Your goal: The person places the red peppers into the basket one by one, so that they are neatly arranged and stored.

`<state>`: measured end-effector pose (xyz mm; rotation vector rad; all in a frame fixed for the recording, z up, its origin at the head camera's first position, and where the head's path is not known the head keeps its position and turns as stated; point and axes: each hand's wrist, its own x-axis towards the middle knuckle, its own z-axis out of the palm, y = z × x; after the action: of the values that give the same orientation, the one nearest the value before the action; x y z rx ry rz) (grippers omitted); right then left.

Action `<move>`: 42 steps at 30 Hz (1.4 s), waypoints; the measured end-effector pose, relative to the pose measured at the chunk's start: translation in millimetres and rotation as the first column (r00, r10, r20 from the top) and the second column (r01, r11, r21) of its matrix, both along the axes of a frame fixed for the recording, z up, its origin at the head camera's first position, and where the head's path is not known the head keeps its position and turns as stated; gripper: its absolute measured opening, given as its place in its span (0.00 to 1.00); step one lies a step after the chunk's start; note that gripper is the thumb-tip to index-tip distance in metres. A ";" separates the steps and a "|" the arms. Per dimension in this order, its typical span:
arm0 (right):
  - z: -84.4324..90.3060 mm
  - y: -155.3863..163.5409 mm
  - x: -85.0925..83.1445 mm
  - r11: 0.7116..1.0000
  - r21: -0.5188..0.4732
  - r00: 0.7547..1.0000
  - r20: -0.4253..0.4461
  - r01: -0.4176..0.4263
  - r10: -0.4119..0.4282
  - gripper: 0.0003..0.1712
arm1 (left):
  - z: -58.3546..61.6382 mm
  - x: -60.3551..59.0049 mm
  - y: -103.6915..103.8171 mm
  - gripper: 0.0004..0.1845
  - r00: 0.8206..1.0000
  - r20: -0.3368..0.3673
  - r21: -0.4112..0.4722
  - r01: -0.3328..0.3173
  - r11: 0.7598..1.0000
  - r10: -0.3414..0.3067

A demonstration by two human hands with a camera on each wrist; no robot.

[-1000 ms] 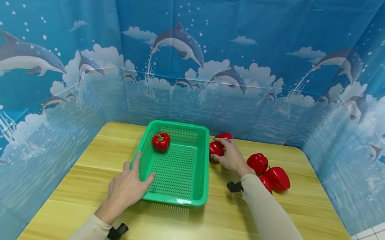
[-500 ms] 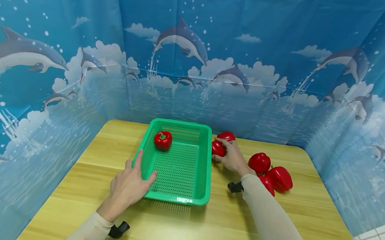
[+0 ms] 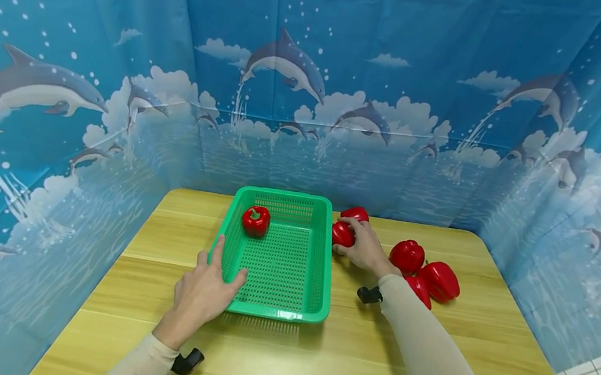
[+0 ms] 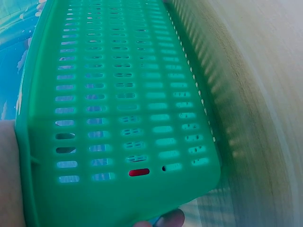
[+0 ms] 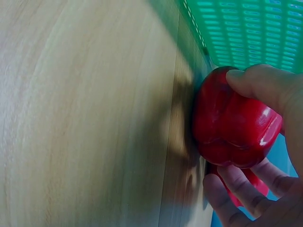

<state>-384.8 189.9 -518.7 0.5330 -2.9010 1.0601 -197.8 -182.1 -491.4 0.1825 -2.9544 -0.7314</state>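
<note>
Evidently this is the grasping step — the right hand (image 3: 365, 247) grips a red pepper (image 3: 343, 234) just right of the green basket (image 3: 275, 313), the left hand (image 3: 204, 291) loosely spread at its near-left corner — and next probably calls for a lift over the rim.

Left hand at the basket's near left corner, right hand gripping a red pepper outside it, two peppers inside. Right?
Count's off: the head view shows one inside pepper, not two, in the basket. Rest stands: left hand at its near left corner, right hand gripping a red pepper outside it.
</note>
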 end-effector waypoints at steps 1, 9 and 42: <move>-0.6 0.1 0.0 1.000 -0.003 1.000 0.001 0.001 -0.001 0.46 | -0.3 0.2 0.0 0.57 1.000 -0.003 0.000 0.000 1.000 0.000; -3.8 1.4 -1.1 1.000 -0.029 1.000 0.003 -0.003 0.003 0.48 | -0.4 1.9 1.3 0.57 1.000 -0.012 -0.005 -0.003 1.000 0.003; -11.1 6.6 3.7 0.992 -0.124 0.998 -0.054 0.007 -0.014 0.48 | -0.6 0.8 2.2 0.57 1.000 -0.021 -0.009 -0.011 1.000 0.011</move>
<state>-381.1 196.5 -529.8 0.5318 -2.7659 1.1940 -197.0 -179.9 -492.0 0.1884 -2.9336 -0.7143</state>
